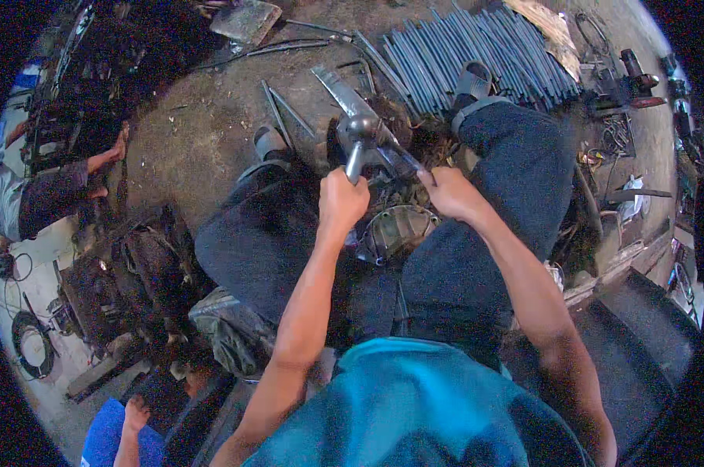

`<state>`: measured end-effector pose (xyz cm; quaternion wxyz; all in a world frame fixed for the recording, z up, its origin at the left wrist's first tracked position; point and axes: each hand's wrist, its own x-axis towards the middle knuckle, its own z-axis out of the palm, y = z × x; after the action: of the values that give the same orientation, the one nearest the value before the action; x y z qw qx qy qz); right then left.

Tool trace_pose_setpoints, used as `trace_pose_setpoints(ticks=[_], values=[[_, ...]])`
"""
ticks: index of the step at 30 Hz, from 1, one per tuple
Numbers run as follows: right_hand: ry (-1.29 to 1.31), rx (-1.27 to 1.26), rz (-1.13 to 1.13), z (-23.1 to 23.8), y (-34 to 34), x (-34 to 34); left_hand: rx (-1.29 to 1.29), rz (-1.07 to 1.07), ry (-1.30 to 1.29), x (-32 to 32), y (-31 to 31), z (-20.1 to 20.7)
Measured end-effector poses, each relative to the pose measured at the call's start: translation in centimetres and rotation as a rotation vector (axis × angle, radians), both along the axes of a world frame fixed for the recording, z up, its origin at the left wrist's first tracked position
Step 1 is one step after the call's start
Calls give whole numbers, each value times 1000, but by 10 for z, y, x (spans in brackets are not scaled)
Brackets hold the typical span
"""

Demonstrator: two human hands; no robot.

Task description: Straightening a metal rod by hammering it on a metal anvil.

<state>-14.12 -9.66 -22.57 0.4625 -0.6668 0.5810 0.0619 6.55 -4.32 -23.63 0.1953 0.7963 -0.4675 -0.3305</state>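
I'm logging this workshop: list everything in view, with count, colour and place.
Hammer: one, grey, centre
Long metal piece: one, silver-grey, passing hammer's head
Rod pile: many, blue-grey, upper right
Flat sheet: one, tan, beside pile
Slab: one, grey, top
Coil: one, black, lower left
Seated person: one, dark trousers, far left
Blue garment: one, on another person, lower left
Other clutter: uncounted, mostly dark, edges; unclear
Sandals: two, grey, on feet
Trousers: one pair, dark blue, centre
Shirt: one, teal, bottom
Left hand: one, bare, gripping hammer
Right hand: one, bare, gripping metal piece
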Motion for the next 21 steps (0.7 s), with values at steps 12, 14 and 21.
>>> trace_pose_setpoints(ticks=[12,14,21], values=[[-147,-177,65,-29,0,-9,-333,115,165,-10,-26,178],[-74,-87,51,-25,-1,-11,-410,156,269,-20,-29,169],[-64,-47,40,-4,1,7,-85,-11,81,-7,10,-9]])
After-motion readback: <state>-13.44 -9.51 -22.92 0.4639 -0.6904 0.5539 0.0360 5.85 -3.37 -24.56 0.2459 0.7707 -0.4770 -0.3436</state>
